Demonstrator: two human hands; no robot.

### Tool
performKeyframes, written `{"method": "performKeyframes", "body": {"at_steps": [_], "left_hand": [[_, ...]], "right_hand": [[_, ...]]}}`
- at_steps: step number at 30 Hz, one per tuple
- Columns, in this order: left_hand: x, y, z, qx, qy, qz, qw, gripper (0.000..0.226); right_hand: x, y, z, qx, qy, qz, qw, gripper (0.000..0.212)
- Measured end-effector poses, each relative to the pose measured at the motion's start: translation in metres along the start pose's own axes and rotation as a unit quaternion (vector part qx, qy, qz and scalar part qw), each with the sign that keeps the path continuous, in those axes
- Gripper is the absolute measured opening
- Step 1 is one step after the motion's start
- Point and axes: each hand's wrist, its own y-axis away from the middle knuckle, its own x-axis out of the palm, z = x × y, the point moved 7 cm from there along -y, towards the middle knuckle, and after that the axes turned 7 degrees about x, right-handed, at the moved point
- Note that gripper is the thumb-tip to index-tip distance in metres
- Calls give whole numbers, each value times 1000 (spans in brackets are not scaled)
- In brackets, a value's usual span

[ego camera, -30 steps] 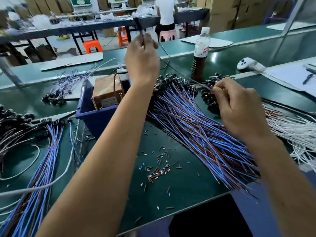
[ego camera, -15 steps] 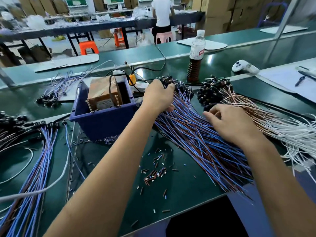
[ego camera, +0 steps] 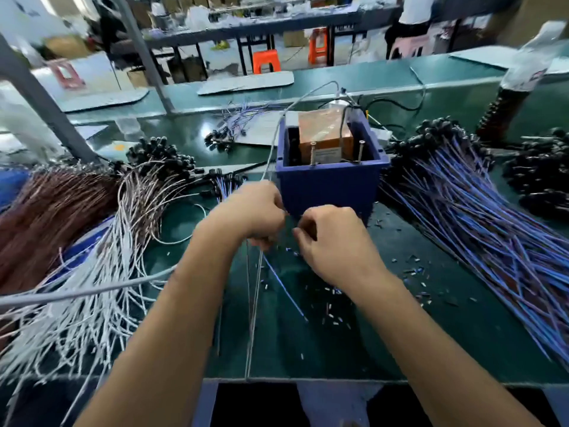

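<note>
Left hand clamps thin wires before the bin; right hand curled beside it, grip unclear. Blue pile looks unprocessed, so probably far from done.

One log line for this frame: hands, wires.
left hand: grips wires, ends hanging down | right hand: fingers curled beside left, hold unclear | place: in front of blue bin

The worktop is seen from head height, close, looking forward and down over the left hand and right hand.
</note>
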Motion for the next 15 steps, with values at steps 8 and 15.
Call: {"method": "performKeyframes", "body": {"at_steps": [8,15], "left_hand": [[-52,9,60,-103,-97,-149,979,31],[-53,-1,90,-138,-77,-178,971,6]], "right_hand": [[84,-38,68,25,64,78,995,58],[108,-48,81,17,0,81,997,46]]}}
